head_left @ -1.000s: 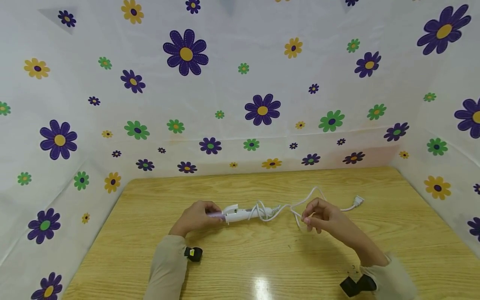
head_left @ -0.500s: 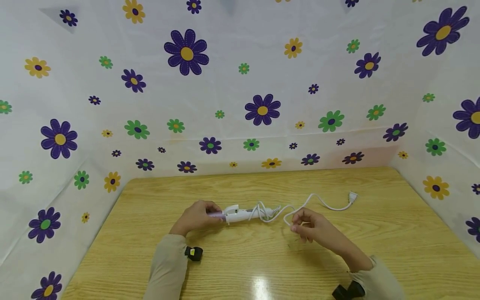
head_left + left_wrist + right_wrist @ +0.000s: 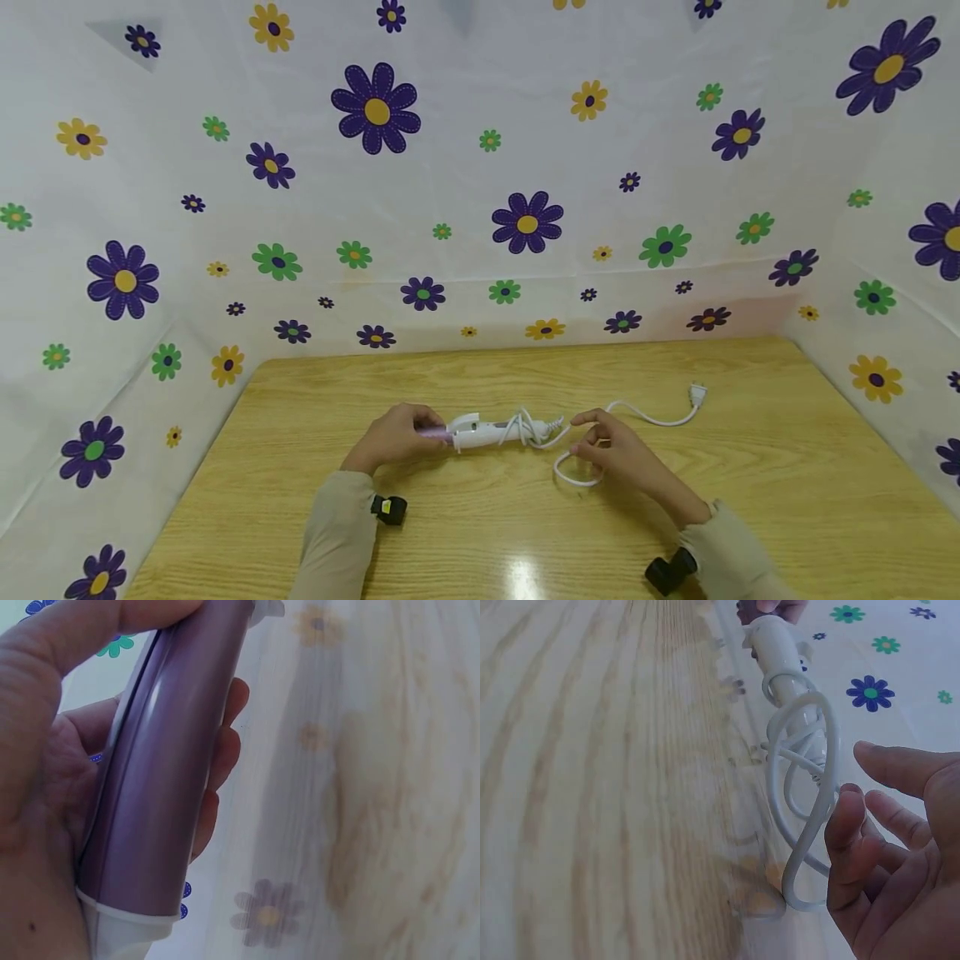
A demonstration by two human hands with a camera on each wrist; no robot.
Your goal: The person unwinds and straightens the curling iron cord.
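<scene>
On the wooden table lies a curling iron (image 3: 491, 433) with a purple barrel, a white handle and a white lever. My left hand (image 3: 397, 435) grips the barrel; in the left wrist view my thumb and fingers wrap round the purple barrel (image 3: 169, 765). A white cord (image 3: 577, 483) is looped round the handle (image 3: 776, 649). Beyond the handle's tail end, my right hand (image 3: 622, 458) holds the cord loosely among curled fingers, which partly hide it. In the right wrist view a loop of cord (image 3: 830, 750) hangs in front of the fingertips.
The cord's free end runs over the table (image 3: 450, 533) to a white plug (image 3: 698, 394), beyond my right hand. A flower-printed white curtain (image 3: 450, 183) encloses the table at the back and both sides. Black wrist cameras sit at both sleeves.
My right hand has moved left, towards the handle, with the cord. The plug has slid slightly left, and a loop has formed beneath my right fingers. My left hand holds still.
</scene>
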